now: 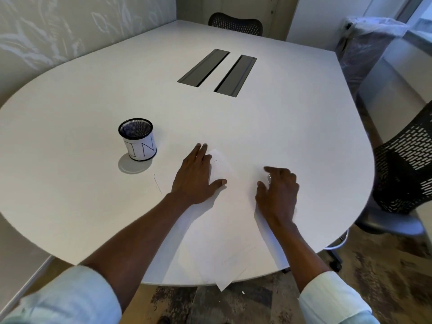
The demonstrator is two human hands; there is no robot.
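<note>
Left hand (198,176) flat, fingers straight, on paper sheets (224,230) right of mesh cup (138,139); right hand (278,192) fingers bent, grip unclear.

The papers (224,230) barely stood out from the white table (292,127), so their edges and number could not be told; the left hand (196,178) covered part of them. A small shiny thing (269,176) at the fingers of the right hand (278,192) was too small to identify, and whether they pinched it was unclear. The right edge cut off 1 chair (406,174).
</note>
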